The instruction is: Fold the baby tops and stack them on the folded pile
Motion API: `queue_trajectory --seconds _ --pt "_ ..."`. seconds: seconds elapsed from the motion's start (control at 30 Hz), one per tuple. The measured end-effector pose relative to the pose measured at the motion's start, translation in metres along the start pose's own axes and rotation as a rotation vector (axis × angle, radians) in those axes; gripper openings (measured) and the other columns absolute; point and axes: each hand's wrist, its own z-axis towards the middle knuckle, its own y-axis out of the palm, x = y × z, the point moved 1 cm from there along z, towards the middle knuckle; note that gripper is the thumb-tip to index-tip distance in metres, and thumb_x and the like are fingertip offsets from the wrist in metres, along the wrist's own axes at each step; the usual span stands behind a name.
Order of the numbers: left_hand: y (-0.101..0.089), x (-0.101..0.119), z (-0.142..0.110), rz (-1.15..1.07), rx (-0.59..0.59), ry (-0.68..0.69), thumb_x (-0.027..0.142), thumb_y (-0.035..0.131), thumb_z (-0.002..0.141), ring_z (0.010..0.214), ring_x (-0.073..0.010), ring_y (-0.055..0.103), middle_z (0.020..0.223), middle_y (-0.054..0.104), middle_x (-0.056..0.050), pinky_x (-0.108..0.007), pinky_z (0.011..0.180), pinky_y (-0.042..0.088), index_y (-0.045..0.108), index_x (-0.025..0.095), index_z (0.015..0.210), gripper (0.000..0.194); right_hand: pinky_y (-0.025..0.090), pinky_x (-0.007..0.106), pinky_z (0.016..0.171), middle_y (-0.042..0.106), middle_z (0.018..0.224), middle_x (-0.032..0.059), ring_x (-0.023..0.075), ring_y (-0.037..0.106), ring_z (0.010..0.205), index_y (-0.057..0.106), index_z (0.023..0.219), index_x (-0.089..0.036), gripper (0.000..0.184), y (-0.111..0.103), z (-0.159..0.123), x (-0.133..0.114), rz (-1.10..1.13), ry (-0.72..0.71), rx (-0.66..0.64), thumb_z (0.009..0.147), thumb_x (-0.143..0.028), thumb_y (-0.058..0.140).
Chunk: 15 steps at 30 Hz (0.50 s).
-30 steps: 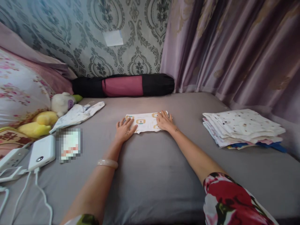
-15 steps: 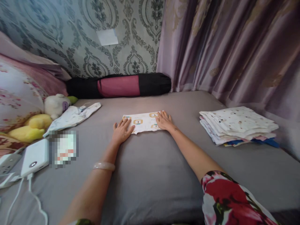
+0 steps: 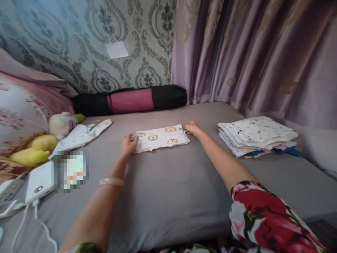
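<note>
A folded white cloth garment (image 3: 160,139) printed with tan animal faces lies flat on the grey bed sheet (image 3: 163,189). At its left edge is my left hand (image 3: 129,144), thumb and fingers apart, the thumb beside the fabric. My right hand (image 3: 193,128) is at the right edge, its fingers closed in a pinch on the cloth's side; the fingertips are partly hidden.
A stack of folded clothes (image 3: 258,135) stands on the right. Farther left lie another white garment (image 3: 81,137), plush toys (image 3: 61,124) and a white power bank (image 3: 40,181) with cables. A black and maroon roll bag (image 3: 130,101) rests against the wall.
Both hands were flat on the garment; they have moved outward to its sides. The right fingers have closed at the right edge, and more of the print shows. The view has shifted slightly.
</note>
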Motion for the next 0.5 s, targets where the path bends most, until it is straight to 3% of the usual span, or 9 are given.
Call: queue_trajectory --seconds 0.1,0.2,0.5 --pt "-0.009 0.0 0.006 0.102 -0.06 -0.168 0.05 0.052 0.081 0.108 -0.034 0.062 0.109 0.07 -0.017 -0.043 0.085 0.049 0.069 0.019 0.1 0.04 0.045 0.021 0.05 0.068 0.065 0.0083 0.0138 0.06 0.052 0.069 0.085 -0.009 0.013 -0.005 0.004 0.004 -0.014 0.076 -0.058 0.082 -0.016 0.059" --pt "-0.012 0.002 0.009 0.122 -0.085 -0.22 0.05 0.06 0.074 0.105 -0.0377 0.063 0.1 0.072 -0.017 -0.046 0.079 0.05 0.07 0.021 0.087 0.034 0.04 0.02 0.047 0.063 0.054 0.0042 0.0111 0.054 0.045 0.068 0.071 -0.011 0.011 -0.004 0.006 0.003 -0.036 0.103 -0.095 0.08 -0.016 0.063" --pt "-0.006 0.014 0.017 -0.034 -0.19 -0.297 0.038 0.065 0.068 0.081 -0.0267 0.066 0.075 0.069 -0.009 -0.032 0.062 0.047 0.065 0.019 0.076 0.021 0.031 0.02 0.041 0.048 0.044 -0.0027 0.0092 0.043 0.041 0.068 0.072 -0.013 0.011 0.005 0.002 -0.011 -0.029 0.136 -0.131 0.08 -0.021 0.067"
